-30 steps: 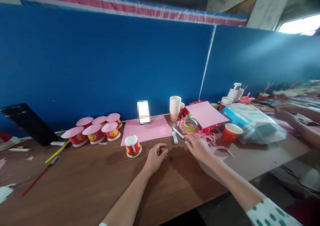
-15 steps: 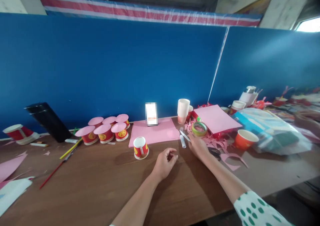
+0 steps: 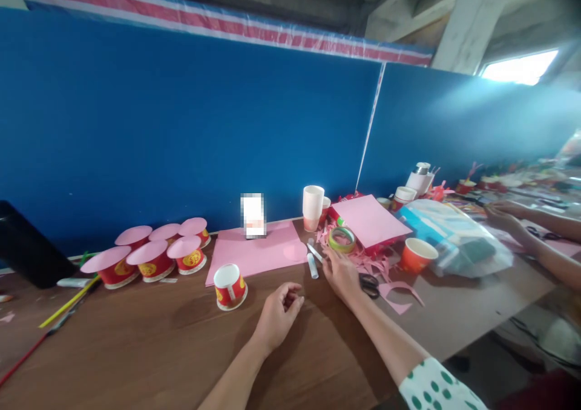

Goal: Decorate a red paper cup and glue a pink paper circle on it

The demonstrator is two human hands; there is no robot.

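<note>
My left hand (image 3: 278,316) rests on the brown table with its fingers loosely curled, a gap between thumb and forefinger, and nothing in it. An upside-down red and white paper cup (image 3: 230,286) stands to its left. My right hand (image 3: 341,275) reaches forward with its fingers stretched out, just short of a roll of green tape (image 3: 341,239). A slim white tube (image 3: 315,252) lies by its fingertips; whether they touch is unclear. Beside that lies a white glue stick (image 3: 313,266). Black-handled scissors (image 3: 370,285) sit right of my right wrist.
Several red cups topped with pink discs (image 3: 149,258) stand at left. Behind are a pink sheet (image 3: 254,255), a propped blurred-out screen (image 3: 253,215) and stacked white cups (image 3: 313,207). Rightward are pink scraps (image 3: 394,298), an orange cup (image 3: 418,255), a plastic bag (image 3: 472,246) and another person's hands (image 3: 508,225).
The view has swung to the right, so the things on the table appear further left. My right hand's fingers have spread forward a little; my left hand keeps its pose.
</note>
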